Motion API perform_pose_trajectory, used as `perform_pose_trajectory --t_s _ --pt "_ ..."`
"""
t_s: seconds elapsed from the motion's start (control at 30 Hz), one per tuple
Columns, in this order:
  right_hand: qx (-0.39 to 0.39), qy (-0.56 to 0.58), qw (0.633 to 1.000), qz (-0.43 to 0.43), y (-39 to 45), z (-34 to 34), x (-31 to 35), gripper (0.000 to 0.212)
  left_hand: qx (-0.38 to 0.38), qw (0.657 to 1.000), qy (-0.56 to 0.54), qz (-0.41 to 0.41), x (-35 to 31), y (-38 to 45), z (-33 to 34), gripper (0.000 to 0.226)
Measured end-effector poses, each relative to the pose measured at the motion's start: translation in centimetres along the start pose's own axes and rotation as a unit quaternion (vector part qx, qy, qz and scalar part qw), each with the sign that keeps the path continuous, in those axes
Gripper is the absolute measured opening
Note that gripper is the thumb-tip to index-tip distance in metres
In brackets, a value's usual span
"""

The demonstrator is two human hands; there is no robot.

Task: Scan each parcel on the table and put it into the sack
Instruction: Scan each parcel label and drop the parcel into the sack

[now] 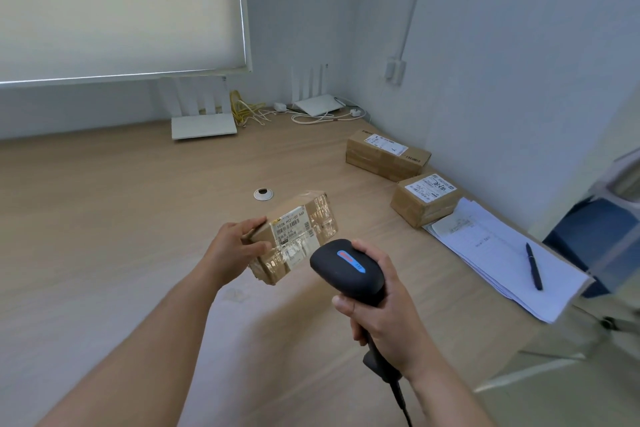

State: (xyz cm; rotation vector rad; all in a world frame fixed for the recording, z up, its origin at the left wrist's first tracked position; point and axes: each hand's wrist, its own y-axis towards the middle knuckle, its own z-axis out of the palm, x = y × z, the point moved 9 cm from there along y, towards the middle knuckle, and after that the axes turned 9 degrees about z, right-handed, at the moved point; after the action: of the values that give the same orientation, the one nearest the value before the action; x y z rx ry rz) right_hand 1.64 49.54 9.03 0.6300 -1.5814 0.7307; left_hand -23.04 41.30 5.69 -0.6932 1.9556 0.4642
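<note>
left hand (239,246) grips parcel (294,236) (taped), right hand (384,315) scanner (346,269)

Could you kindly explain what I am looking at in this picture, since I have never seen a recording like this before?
There is no machine here: a person wears a camera on the head, so you look forward and down at their own arms. The left hand grips a taped cardboard parcel, label facing up, lifted above the table. The right hand holds a black scanner aimed at that label. Two more parcels, the far one and the near one, lie by the right wall, beside papers with a pen on them. Two white routers and cables sit at the back. The sack cannot be clearly made out.
</note>
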Motion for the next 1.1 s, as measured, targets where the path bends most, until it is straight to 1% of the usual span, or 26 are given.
perform_pose_trajectory --t_s 0.17,0.2,0.37,0.6,0.7,0.77,0.8,0.93,1.1 --pt "-0.001 -0.01 1.0 -0.018 -1.0 0.8 1.0 0.069 -0.022 1.0 -0.009 -0.006 1.6 -1.7 -1.4 0.074" --pt "0.003 -0.016 1.0 -0.023 -1.1 1.1 1.2 0.07 -0.033 0.999 -0.01 -0.008 0.7 -2.9 -1.8 0.076" --pt "0.049 -0.025 0.998 -0.038 -2.3 3.4 2.2 0.07 -0.111 0.993 -0.015 -0.037 -0.4 -8.3 -3.7 0.067" --pt "0.117 -0.03 0.991 -0.059 -6.9 6.9 2.7 0.071 -0.205 0.977 0.0 -0.063 0.1 -18.1 -6.2 0.079" --pt "0.143 -0.028 0.988 -0.058 -9.8 8.1 2.5 0.072 -0.236 0.968 -0.011 -0.081 -0.2 -23.0 -6.5 0.094" --pt "0.159 -0.027 0.985 -0.061 -11.7 8.7 2.6 0.073 -0.256 0.963 -0.015 -0.085 -0.5 -26.1 -6.8 0.099" --pt "0.168 -0.024 0.984 -0.063 -12.6 9.0 2.6 0.073 -0.266 0.96 -0.012 -0.085 -0.6 -27.5 -6.9 0.096" --pt "0.206 -0.016 0.975 -0.076 -16.6 10.5 2.6 0.074 -0.309 0.947 0.015 -0.083 -1.0 -33.3 -7.6 0.074" --pt "0.25 0.004 0.966 -0.072 -21.1 13.4 2.7 0.07 -0.36 0.928 0.043 -0.088 -1.6 -40.5 -9.0 0.068"
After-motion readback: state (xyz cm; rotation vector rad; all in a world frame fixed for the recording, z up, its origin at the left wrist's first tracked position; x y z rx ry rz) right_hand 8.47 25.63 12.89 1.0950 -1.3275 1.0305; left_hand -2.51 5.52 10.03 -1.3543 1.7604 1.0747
